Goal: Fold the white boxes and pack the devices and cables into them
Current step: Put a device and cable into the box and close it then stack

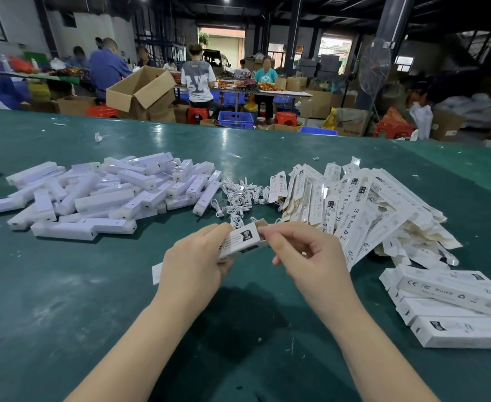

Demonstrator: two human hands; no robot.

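Count, green table (64,285):

- Hands: two — left hand (192,265), right hand (311,253).
- White box held between them (240,242): one.
- Packed boxes (456,303), stacked at the right edge: about five visible.
- Flat unfolded boxes (363,210), heap right of centre: too many and too overlapped to count — dozens.
- White devices (108,192), pile toward the left edge: dozens, not countable.
- Coiled white cables (238,195), between the two piles: a tangle, number unclear.

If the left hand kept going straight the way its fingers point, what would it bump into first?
Probably the tangle of white cables. The left hand, gripping the white box, points up and slightly right across the green table, and the cables lie just beyond it. Depth is hard to judge from one view.
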